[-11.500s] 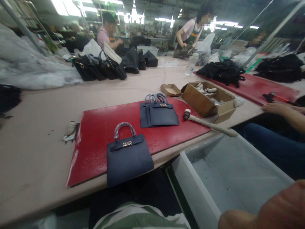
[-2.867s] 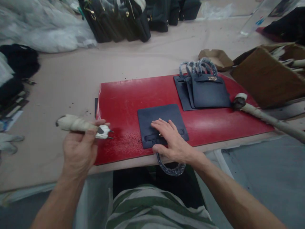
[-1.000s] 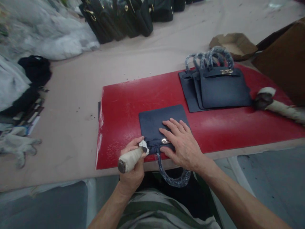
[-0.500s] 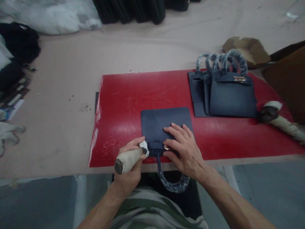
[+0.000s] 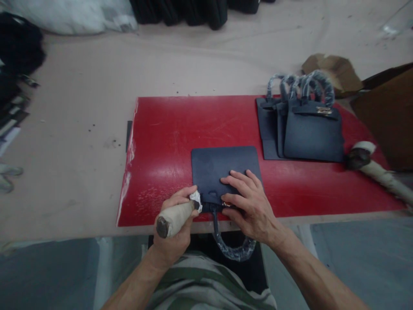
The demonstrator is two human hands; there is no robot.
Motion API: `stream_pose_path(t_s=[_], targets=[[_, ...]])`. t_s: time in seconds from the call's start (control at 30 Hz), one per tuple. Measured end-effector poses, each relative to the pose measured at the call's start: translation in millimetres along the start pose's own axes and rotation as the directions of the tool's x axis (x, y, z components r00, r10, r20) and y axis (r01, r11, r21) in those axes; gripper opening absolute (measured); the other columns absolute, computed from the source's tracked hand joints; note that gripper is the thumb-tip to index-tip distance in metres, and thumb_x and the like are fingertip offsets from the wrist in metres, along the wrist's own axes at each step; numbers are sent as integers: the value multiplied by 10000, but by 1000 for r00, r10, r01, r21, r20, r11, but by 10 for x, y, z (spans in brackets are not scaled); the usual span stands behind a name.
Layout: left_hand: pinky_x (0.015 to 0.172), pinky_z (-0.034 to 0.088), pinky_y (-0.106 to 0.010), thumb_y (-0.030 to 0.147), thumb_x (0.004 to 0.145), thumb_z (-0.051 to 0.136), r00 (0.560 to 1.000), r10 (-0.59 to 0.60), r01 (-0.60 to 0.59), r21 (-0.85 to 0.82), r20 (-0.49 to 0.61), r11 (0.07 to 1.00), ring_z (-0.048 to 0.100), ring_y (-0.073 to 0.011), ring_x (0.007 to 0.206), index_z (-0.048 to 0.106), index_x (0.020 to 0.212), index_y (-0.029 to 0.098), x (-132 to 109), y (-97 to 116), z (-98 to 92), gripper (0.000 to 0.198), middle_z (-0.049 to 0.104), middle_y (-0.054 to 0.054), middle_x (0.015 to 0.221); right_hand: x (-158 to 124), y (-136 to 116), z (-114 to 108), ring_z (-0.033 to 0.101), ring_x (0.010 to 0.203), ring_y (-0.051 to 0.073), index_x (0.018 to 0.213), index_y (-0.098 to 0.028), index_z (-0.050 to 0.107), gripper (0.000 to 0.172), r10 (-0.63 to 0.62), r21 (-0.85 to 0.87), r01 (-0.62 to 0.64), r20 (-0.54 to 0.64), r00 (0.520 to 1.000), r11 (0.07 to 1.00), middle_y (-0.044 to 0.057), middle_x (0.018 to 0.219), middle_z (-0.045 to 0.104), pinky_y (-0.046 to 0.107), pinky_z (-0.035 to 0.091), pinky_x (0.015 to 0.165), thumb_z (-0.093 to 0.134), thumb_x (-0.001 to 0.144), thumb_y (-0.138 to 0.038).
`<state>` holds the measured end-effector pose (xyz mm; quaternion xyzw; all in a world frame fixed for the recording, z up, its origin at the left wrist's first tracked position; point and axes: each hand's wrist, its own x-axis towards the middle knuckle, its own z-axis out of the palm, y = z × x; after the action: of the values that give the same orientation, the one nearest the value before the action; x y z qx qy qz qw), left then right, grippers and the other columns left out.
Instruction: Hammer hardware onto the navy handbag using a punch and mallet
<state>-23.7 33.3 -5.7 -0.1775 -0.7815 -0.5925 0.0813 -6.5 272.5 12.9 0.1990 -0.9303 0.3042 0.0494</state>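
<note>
A dark navy handbag (image 5: 222, 165) lies flat on a red board (image 5: 167, 129), its plastic-wrapped handle (image 5: 237, 254) hanging over the table's front edge. My left hand (image 5: 174, 237) is closed round a hammer-like tool (image 5: 177, 218) with a thick, pale wrapped handle. The tool's white-wrapped far end (image 5: 195, 201) rests at the bag's left side, near the handle base. Spread over the bag, my right hand (image 5: 248, 198) presses with its fingertips. Its index finger and thumb are beside a small shiny metal clasp (image 5: 226, 203), which they partly cover.
Several similar handbags (image 5: 312, 133) with wrapped handles overlap at the board's right. Beside them lies another wrapped hammer-like tool (image 5: 361, 159). Cardboard boxes (image 5: 383, 116) stand at the right edge. Dark items (image 5: 180, 10) line the back, and a glove (image 5: 8, 176) lies at far left.
The view has shifted slightly. Both hands, the tool and the bag keep nearly the same places; my right fingers have moved a little around the clasp.
</note>
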Motion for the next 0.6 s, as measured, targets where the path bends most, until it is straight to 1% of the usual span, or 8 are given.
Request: stream_pose_path(t_s=[0.1, 0.2, 0.33, 0.47, 0.6], targets=[[1091, 526, -300, 65, 858, 690, 1000, -11, 12, -60, 15, 998, 667, -171, 1204, 559, 1095, 176, 2, -20, -14, 293, 704, -103, 1232, 4, -12, -15, 375, 1437, 292, 1067, -250, 658, 126, 5, 5, -5, 13, 1000, 1000, 52, 1426, 554, 543, 127, 1222, 613, 985, -335], [1082, 540, -303, 84, 860, 696, 998, -26, 33, -106, 65, 994, 676, -171, 1197, 575, 1093, 185, 46, -32, -33, 281, 711, -102, 1238, 5, -24, -27, 379, 1434, 288, 1063, -250, 657, 122, 19, 1, -19, 28, 999, 1000, 49, 1423, 556, 535, 124, 1223, 610, 982, -328], [1044, 555, -251, 122, 857, 717, 996, -21, 28, -83, 87, 996, 701, -141, 1138, 603, 1057, 194, 158, -10, -52, 241, 735, -84, 1202, 7, -26, -21, 382, 1429, 288, 1071, -254, 658, 127, 25, -7, -25, 30, 999, 1000, 45, 1418, 563, 531, 122, 1223, 622, 975, -330], [1039, 549, -223, 127, 865, 707, 990, -23, 36, -88, 141, 995, 703, -128, 1130, 597, 1058, 208, 240, 24, -73, 236, 736, -61, 1199, 18, -22, -7, 389, 1423, 286, 1063, -252, 653, 121, 27, 5, -28, 22, 999, 1000, 43, 1410, 570, 522, 120, 1224, 625, 975, -331], [1006, 544, -173, 131, 868, 700, 986, -35, 37, -9, 160, 999, 705, -102, 1097, 609, 1059, 212, 279, 60, -82, 227, 734, -38, 1166, 15, -17, -11, 388, 1419, 292, 1067, -246, 651, 126, 27, 9, -27, 23, 999, 1000, 47, 1413, 565, 527, 114, 1224, 632, 965, -317]])
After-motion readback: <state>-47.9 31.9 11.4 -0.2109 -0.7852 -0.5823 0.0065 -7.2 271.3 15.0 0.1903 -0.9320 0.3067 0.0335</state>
